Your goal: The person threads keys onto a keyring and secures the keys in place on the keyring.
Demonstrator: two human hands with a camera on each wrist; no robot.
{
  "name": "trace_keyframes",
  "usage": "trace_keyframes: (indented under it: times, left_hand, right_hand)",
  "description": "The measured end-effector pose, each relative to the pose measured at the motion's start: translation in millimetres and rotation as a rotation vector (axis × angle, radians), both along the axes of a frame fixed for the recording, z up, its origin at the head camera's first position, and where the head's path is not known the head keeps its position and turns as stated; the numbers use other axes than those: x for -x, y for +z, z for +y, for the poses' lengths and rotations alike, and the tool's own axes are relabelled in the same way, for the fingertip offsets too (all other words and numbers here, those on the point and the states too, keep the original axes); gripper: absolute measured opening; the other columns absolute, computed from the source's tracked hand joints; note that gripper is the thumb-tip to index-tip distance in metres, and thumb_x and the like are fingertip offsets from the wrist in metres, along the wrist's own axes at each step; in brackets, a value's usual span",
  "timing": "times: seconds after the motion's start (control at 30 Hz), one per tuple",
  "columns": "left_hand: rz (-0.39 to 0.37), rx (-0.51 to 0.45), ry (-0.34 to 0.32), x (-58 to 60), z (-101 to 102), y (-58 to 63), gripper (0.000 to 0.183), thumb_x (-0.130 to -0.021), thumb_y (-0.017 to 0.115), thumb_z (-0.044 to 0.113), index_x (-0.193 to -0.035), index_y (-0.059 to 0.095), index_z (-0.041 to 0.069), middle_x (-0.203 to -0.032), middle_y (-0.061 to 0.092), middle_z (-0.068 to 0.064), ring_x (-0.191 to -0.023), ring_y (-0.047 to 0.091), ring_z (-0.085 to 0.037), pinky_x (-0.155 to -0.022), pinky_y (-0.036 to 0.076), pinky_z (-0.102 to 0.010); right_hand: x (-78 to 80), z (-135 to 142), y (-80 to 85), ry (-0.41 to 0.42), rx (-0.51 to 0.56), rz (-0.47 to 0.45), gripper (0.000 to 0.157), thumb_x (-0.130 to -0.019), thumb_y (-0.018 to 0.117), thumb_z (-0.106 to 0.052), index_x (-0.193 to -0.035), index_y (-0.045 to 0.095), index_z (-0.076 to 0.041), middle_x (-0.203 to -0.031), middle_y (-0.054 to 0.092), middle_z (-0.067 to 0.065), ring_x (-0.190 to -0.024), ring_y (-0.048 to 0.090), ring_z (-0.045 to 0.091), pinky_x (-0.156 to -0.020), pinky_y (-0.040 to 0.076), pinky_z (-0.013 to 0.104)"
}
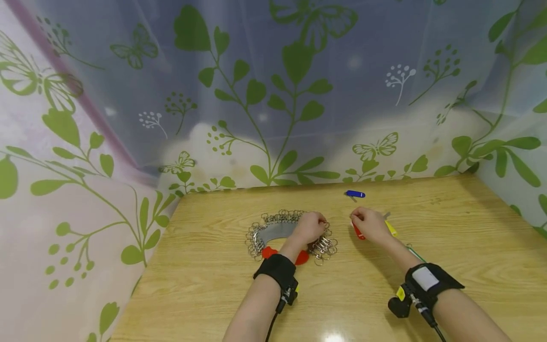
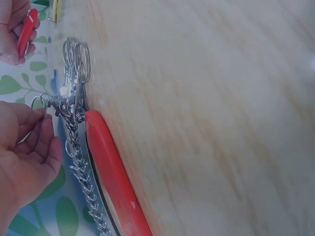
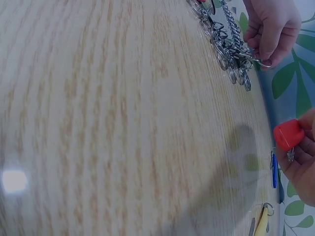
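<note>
A curved grey band (image 1: 273, 231) with red ends lies on the table, fringed with several metal clasps and split rings. My left hand (image 1: 308, 228) is over its right side. In the left wrist view, thumb and fingers pinch one split ring (image 2: 37, 100) that sticks out from the cluster. To the right, my right hand (image 1: 371, 225) holds a small red folding tool (image 1: 358, 232) between thumb and fingers, raised off the table. That red tool (image 3: 289, 134) has a metal part at its lower side in the right wrist view; its exact kind is unclear.
A blue folding tool (image 1: 355, 194) with a metal piece swung out lies near the table's back edge. Beside the right hand is a yellow one (image 1: 391, 228). A green item (image 1: 416, 253) is partly hidden by the right forearm. Patterned curtain (image 1: 256, 118) borders the wooden table (image 1: 192, 294).
</note>
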State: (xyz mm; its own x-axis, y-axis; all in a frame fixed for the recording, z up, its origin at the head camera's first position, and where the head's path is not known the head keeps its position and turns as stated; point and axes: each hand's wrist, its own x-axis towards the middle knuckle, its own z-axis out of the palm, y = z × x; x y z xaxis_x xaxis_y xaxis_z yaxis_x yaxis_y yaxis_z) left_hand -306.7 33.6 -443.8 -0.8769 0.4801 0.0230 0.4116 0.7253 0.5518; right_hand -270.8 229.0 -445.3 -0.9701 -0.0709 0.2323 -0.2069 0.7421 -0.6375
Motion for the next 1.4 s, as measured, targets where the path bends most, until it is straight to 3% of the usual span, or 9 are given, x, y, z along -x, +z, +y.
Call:
trace_keyframes:
  times: [0.3,0.43,0.6,0.7,0.77,0.87,1.03,1.4]
  left_hand:
    - [-0.016,0.019,0.006,-0.9,-1,5.9,0.019,-0.094,0.057,0.019,-0.101,0.071,0.008,-0.092,0.066,-0.003,-0.075,0.059,-0.013,-0.063,0.044,-0.023]
    - [-0.037,-0.022,0.006,-3.9,-2,7.9,0.018,-0.092,0.059,0.020,-0.095,0.072,0.009,-0.082,0.065,0.000,-0.064,0.055,-0.011,-0.059,0.043,-0.023]
    - [-0.094,-0.087,0.004,-5.3,-2,9.4,0.022,-0.093,0.056,0.016,-0.074,0.062,0.007,-0.061,0.046,0.003,-0.050,0.037,-0.010,-0.052,0.032,-0.023]
    - [-0.086,-0.082,-0.017,-6.1,-2,10.4,0.021,-0.094,0.053,0.014,-0.075,0.059,0.008,-0.062,0.042,0.003,-0.051,0.035,-0.010,-0.053,0.030,-0.023]
    - [-0.057,-0.063,-0.032,-6.9,-1,11.1,0.018,-0.094,0.053,0.013,-0.081,0.062,0.006,-0.067,0.048,0.002,-0.054,0.041,-0.010,-0.055,0.034,-0.023]
    - [0.011,-0.007,-0.047,-8.0,0,10.3,0.015,-0.095,0.053,0.014,-0.092,0.066,0.007,-0.078,0.059,-0.001,-0.063,0.051,-0.011,-0.059,0.041,-0.023]
    - [0.125,0.114,-0.062,-8.3,4,5.1,0.015,-0.095,0.053,0.015,-0.096,0.066,0.008,-0.086,0.064,-0.003,-0.076,0.060,-0.014,-0.065,0.046,-0.023]
    - [0.124,0.148,-0.058,-9.0,8,7.3,0.016,-0.094,0.054,0.011,-0.099,0.070,0.009,-0.094,0.065,-0.003,-0.088,0.061,-0.017,-0.072,0.047,-0.024]
  right_hand:
    - [-0.5,0,1.1,0.001,-0.008,-0.004,0.020,-0.094,0.051,-0.009,-0.100,0.063,0.006,-0.089,0.065,0.018,-0.080,0.061,0.031,-0.068,0.049,0.043]
    - [-0.7,0,0.9,0.004,-0.013,0.011,0.020,-0.094,0.051,-0.009,-0.099,0.064,0.005,-0.088,0.065,0.017,-0.079,0.061,0.031,-0.068,0.048,0.044]
    - [-1.7,0,4.0,0.009,-0.008,0.025,0.019,-0.093,0.052,-0.008,-0.098,0.064,0.006,-0.086,0.065,0.017,-0.077,0.061,0.030,-0.067,0.048,0.044]
    - [-2.4,-1,4.8,0.016,-0.003,0.036,0.019,-0.093,0.052,-0.008,-0.097,0.063,0.007,-0.085,0.065,0.017,-0.076,0.061,0.030,-0.066,0.048,0.043]
    - [-2.8,-1,4.7,0.017,-0.001,0.040,0.018,-0.093,0.052,-0.008,-0.097,0.064,0.006,-0.084,0.065,0.016,-0.075,0.061,0.029,-0.066,0.048,0.043]
    - [-3.3,-1,3.9,0.023,0.003,0.037,0.018,-0.093,0.052,-0.007,-0.096,0.064,0.006,-0.083,0.064,0.015,-0.074,0.061,0.027,-0.065,0.047,0.042]
    - [-4.0,-1,0.8,0.025,0.002,0.024,0.018,-0.093,0.052,-0.007,-0.097,0.064,0.007,-0.083,0.064,0.014,-0.074,0.061,0.026,-0.064,0.048,0.041]
    - [-4.1,-1,1.9,0.020,-0.005,0.032,0.017,-0.092,0.053,-0.006,-0.098,0.064,0.007,-0.084,0.065,0.014,-0.075,0.061,0.026,-0.067,0.048,0.042]
